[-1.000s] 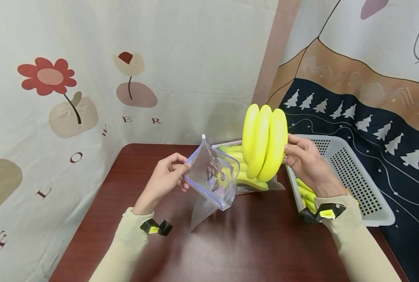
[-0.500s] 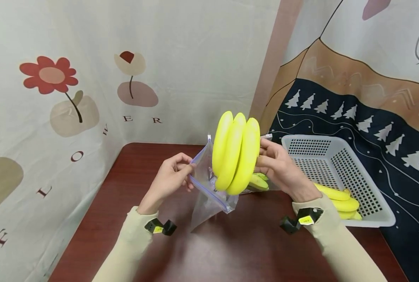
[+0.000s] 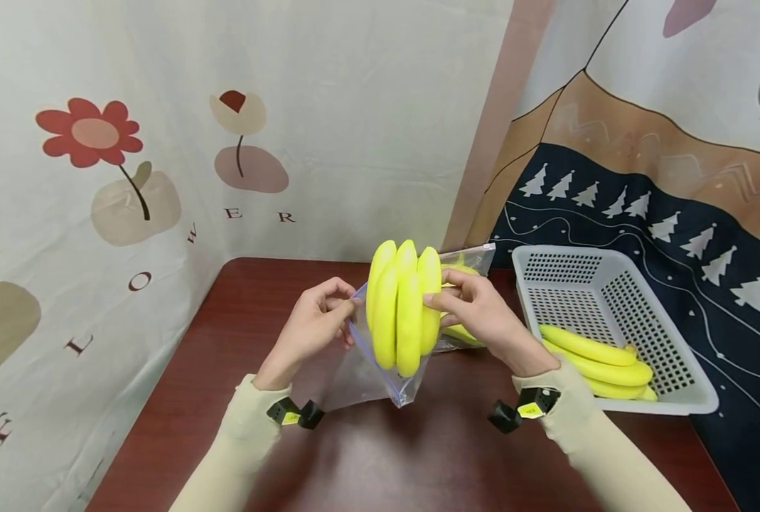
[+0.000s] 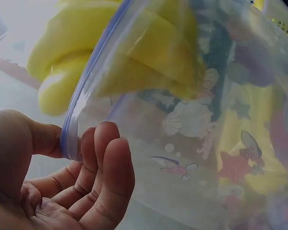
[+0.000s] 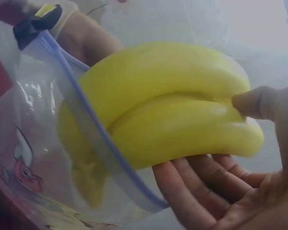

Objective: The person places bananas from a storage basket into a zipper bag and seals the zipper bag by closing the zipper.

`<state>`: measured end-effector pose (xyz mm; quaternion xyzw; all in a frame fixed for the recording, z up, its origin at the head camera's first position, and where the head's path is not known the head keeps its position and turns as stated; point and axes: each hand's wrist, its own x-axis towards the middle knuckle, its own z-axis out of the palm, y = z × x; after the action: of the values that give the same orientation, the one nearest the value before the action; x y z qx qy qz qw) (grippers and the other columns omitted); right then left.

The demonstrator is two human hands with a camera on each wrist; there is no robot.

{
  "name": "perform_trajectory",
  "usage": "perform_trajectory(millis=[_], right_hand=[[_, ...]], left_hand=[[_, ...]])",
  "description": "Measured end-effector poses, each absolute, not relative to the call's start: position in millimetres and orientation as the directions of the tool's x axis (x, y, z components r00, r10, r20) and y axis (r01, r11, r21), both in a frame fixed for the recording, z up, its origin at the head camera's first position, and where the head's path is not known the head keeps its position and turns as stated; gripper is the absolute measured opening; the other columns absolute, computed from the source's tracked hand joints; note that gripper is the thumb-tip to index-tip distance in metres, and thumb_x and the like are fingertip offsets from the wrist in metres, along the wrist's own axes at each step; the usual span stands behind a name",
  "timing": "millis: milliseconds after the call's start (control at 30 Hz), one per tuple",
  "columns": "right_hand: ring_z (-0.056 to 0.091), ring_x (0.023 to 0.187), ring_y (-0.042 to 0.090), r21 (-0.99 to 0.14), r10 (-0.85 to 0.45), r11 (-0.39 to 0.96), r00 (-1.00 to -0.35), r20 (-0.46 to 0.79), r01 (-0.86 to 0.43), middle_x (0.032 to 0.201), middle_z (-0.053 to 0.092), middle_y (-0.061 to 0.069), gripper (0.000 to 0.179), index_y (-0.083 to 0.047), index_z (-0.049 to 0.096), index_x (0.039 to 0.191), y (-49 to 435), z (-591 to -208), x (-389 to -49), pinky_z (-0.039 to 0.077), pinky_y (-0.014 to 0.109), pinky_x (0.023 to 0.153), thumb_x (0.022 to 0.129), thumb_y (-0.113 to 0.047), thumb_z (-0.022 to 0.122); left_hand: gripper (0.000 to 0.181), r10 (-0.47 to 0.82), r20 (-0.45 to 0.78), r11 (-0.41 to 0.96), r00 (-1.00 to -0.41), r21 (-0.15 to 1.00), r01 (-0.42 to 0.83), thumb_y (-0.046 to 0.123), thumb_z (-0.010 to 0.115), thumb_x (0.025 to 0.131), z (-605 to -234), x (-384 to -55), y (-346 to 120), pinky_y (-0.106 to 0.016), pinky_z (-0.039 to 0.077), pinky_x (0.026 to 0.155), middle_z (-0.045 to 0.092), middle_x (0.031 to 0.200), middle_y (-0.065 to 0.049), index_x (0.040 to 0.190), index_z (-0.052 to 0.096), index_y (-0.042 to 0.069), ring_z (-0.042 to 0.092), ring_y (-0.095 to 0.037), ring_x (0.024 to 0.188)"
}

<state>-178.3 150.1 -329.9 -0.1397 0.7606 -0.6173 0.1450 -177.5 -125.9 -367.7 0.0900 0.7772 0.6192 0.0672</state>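
Observation:
My left hand [image 3: 312,323] pinches the blue-edged rim of a clear zip bag [image 4: 182,124] printed with small sea figures. In my right hand [image 3: 482,313] is a bunch of yellow bananas [image 3: 395,306], gripped between thumb and fingers. The right wrist view shows the stem end of the bananas [image 5: 168,115] inside the bag's mouth, while the other end sticks out toward my thumb. Behind the right hand lies a second clear bag [image 3: 482,257] with bananas in it, partly hidden by the hand and the held bunch.
A grey perforated basket [image 3: 565,281] stands on the right side of the brown table [image 3: 418,455], with another banana bunch [image 3: 600,363] inside. Printed cloths [image 3: 354,128] hang behind and beside the table.
My right hand has carried the banana bunch left and down, from above the second bag to the mouth of the held bag. The left hand keeps its pinch, nearly still.

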Motion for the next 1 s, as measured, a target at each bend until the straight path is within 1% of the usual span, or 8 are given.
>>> perform_trajectory(millis=[133,233,400,567,667,767,900,1000], right_hand=[[0.073,0.095,0.019,-0.958,-0.383,0.278,-0.923,-0.041,-0.072,0.114,0.074,0.013,0.038,-0.006,0.066,0.126,146,-334,-177,0.063,0.033,0.083,0.093,-0.021,0.075],[0.071,0.095,0.02,-0.937,-0.396,0.327,-0.918,-0.017,-0.124,0.111,0.073,0.011,0.038,-0.006,0.068,0.123,143,-337,-175,0.06,0.03,0.085,0.088,-0.017,0.079],[0.07,0.094,0.019,-0.883,-0.407,0.428,-0.914,0.003,-0.194,0.106,0.073,0.007,0.038,-0.01,0.069,0.12,136,-343,-171,0.059,0.033,0.086,0.085,-0.019,0.081],[0.071,0.091,0.015,-0.81,-0.405,0.522,-0.913,0.042,-0.268,0.101,0.075,0.001,0.033,-0.013,0.072,0.115,133,-348,-169,0.06,0.033,0.085,0.084,-0.02,0.081],[0.07,0.091,0.014,-0.775,-0.418,0.548,-0.906,0.07,-0.313,0.1,0.074,0.0,0.033,-0.012,0.072,0.114,133,-350,-168,0.061,0.035,0.085,0.083,-0.019,0.08],[0.07,0.091,0.014,-0.743,-0.439,0.566,-0.894,0.094,-0.357,0.102,0.074,0.001,0.036,-0.01,0.072,0.117,131,-351,-167,0.062,0.036,0.085,0.083,-0.018,0.08],[0.07,0.089,0.013,-0.704,-0.451,0.591,-0.885,0.116,-0.394,0.102,0.074,0.001,0.038,-0.009,0.071,0.12,128,-351,-164,0.062,0.036,0.082,0.083,-0.017,0.08],[0.071,0.088,0.013,-0.698,-0.427,0.602,-0.895,0.128,-0.387,0.104,0.075,0.002,0.039,-0.01,0.071,0.12,125,-352,-162,0.063,0.037,0.081,0.083,-0.017,0.079]], left_hand=[[0.011,0.219,0.013,0.233,-0.976,0.97,0.065,0.019,0.062,0.101,-370,-178,-124,-0.045,0.061,0.054,0.065,0.072,-0.01,0.102,0.062,0.007,0.065,-0.026,0.051],[0.009,0.211,0.021,0.231,-0.977,0.97,0.071,0.016,0.06,0.101,-371,-179,-123,-0.045,0.06,0.052,0.066,0.07,-0.012,0.102,0.063,0.008,0.063,-0.028,0.049],[0.006,0.185,0.047,0.234,-0.982,0.968,0.09,0.014,0.058,0.102,-373,-179,-122,-0.044,0.058,0.049,0.064,0.065,-0.013,0.103,0.062,0.01,0.06,-0.028,0.047],[0.005,0.138,0.099,0.273,-0.985,0.953,0.134,0.019,0.062,0.102,-374,-179,-122,-0.041,0.057,0.047,0.062,0.062,-0.012,0.103,0.064,0.015,0.06,-0.029,0.047],[0.007,0.113,0.131,0.28,-0.985,0.947,0.158,0.024,0.065,0.101,-373,-177,-122,-0.041,0.057,0.048,0.062,0.061,-0.012,0.103,0.066,0.017,0.06,-0.029,0.047],[0.008,0.088,0.161,0.289,-0.983,0.94,0.18,0.028,0.067,0.1,-372,-175,-121,-0.042,0.057,0.048,0.063,0.062,-0.012,0.102,0.067,0.02,0.061,-0.028,0.048],[0.007,0.063,0.224,0.324,-0.973,0.917,0.232,0.028,0.07,0.098,-372,-173,-119,-0.036,0.055,0.046,0.062,0.062,-0.009,0.099,0.07,0.022,0.061,-0.025,0.048],[0.005,0.051,0.292,0.364,-0.955,0.885,0.29,0.026,0.071,0.098,-372,-170,-118,-0.03,0.05,0.043,0.059,0.06,-0.006,0.097,0.07,0.022,0.06,-0.021,0.047]])
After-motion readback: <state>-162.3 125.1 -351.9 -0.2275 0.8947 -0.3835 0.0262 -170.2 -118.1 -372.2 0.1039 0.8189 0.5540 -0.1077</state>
